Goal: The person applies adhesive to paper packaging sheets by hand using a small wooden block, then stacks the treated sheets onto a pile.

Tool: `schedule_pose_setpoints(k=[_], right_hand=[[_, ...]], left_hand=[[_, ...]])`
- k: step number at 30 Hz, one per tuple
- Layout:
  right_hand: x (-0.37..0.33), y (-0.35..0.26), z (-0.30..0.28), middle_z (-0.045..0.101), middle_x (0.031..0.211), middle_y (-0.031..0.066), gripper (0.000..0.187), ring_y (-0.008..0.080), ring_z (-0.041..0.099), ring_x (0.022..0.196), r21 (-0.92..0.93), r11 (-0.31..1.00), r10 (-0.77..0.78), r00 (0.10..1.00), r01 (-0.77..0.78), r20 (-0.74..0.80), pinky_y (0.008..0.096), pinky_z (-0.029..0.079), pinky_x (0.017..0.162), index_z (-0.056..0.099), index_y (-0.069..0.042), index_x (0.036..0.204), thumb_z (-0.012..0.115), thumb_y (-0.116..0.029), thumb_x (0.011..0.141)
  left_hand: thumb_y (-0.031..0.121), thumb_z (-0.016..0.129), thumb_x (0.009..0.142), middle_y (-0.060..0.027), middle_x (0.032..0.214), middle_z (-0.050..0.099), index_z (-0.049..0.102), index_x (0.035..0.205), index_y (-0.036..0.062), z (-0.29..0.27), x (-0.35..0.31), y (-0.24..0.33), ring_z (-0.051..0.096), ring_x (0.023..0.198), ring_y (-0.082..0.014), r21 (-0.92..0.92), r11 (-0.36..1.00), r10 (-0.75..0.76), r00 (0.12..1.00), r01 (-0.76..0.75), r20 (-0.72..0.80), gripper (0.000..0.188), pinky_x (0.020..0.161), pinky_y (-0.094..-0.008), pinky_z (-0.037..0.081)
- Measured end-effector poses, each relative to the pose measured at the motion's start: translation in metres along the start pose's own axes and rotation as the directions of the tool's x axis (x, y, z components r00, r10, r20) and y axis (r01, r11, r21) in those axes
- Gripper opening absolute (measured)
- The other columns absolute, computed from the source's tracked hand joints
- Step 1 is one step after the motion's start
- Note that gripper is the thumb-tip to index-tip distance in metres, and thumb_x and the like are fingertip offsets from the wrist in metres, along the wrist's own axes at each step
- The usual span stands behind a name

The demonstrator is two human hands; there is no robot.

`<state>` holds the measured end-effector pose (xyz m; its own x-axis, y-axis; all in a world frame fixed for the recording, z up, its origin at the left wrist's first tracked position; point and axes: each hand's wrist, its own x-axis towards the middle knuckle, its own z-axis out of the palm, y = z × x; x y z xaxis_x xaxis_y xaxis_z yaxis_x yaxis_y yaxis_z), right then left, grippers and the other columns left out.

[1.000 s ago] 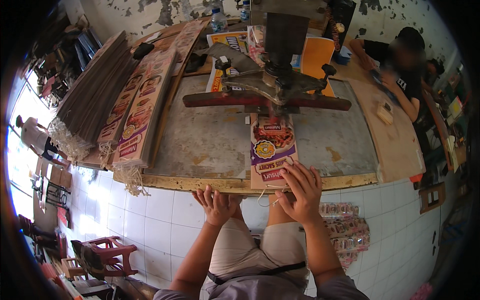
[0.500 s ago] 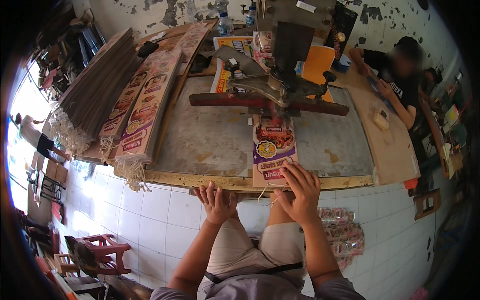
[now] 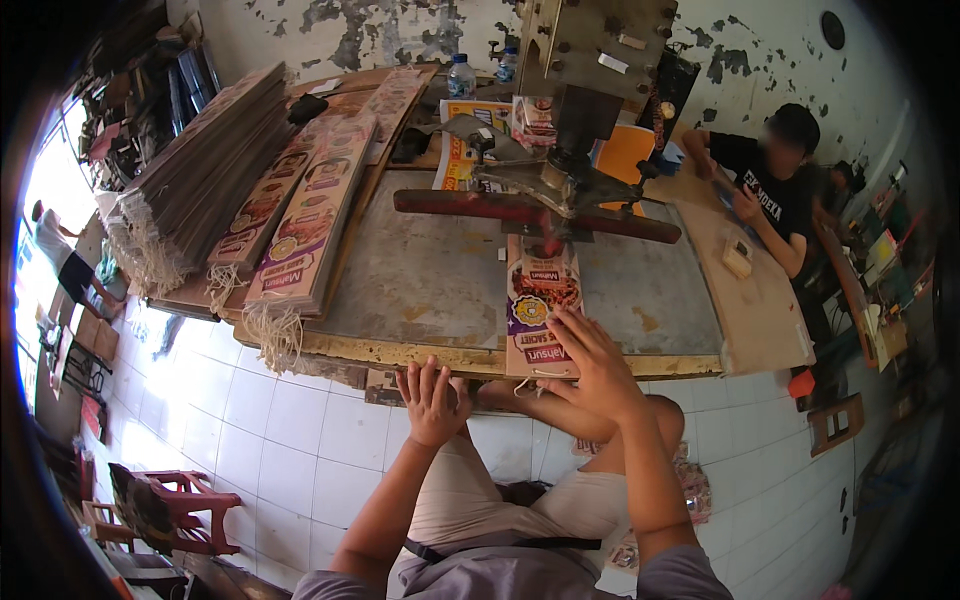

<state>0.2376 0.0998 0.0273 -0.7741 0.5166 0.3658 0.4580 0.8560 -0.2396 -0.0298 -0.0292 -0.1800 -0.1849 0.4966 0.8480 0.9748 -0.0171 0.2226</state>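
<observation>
A long printed card strip (image 3: 530,318), cream and purple with a food picture, lies on the metal plate (image 3: 420,285) of a worktable. Its far end is under the head of a press (image 3: 553,180), which has a dark red crossbar (image 3: 455,204). My right hand (image 3: 597,372) lies flat across the strip's near right part, fingers stretched out. A white string loop (image 3: 521,387) hangs from the strip's near end, beside my right thumb. My left hand (image 3: 434,405) holds nothing, its spread fingertips near the table's front edge (image 3: 430,357), left of the strip.
Stacks of similar printed strips (image 3: 305,230) with white strings lie on the left, beside a tall leaning pile (image 3: 205,175). A person (image 3: 785,190) sits at the right side of the table. Water bottles (image 3: 461,77) stand at the back. A red stool (image 3: 195,505) is on the floor at left.
My right hand has shifted a little farther onto the strip. My right leg has bent sideways under the table edge. The view has tilted upward slightly; my left hand stays by the edge.
</observation>
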Motion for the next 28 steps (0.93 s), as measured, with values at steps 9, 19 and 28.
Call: schedule_pose_setpoints(k=[9,19,28], right_hand=[[-0.014,-0.003,-0.006,0.05,0.171,0.018,0.093,0.0362,0.045,0.16,-0.011,1.0,0.016,1.0,-0.016,-0.013,0.0561,0.039,0.13,0.054,-0.002,0.163,0.093,-0.036,0.086],[-0.106,0.051,-0.082,0.062,0.161,0.0119,0.074,0.0369,0.056,0.149,-0.254,0.921,0.295,0.955,-0.295,-0.042,0.0501,0.044,0.124,0.063,-0.005,0.156,0.067,0.012,0.084],[-0.19,0.057,-0.167,0.066,0.157,0.0129,0.068,0.0346,0.058,0.148,-0.247,0.834,0.478,0.87,-0.493,-0.121,0.0465,0.042,0.127,0.072,-0.006,0.148,0.065,0.014,0.084]], left_hand=[[0.025,0.079,0.092,-0.023,0.167,0.053,0.061,0.15,0.0036,-0.008,0.005,0.006,0.036,0.163,-0.0494,-0.049,0.998,-0.043,0.998,0.045,0.044,0.064,0.134,-0.0706,0.017],[0.023,0.078,0.092,-0.0221,0.164,0.057,0.064,0.144,0.0033,-0.012,0.013,0.008,0.043,0.158,-0.0496,-0.051,0.998,-0.033,0.999,0.033,0.01,0.057,0.132,-0.0701,0.022],[0.026,0.078,0.094,-0.022,0.166,0.054,0.061,0.149,0.0027,-0.014,0.015,0.012,0.04,0.16,-0.0504,-0.046,0.998,-0.046,0.999,0.046,0.004,0.062,0.133,-0.0712,0.02]])
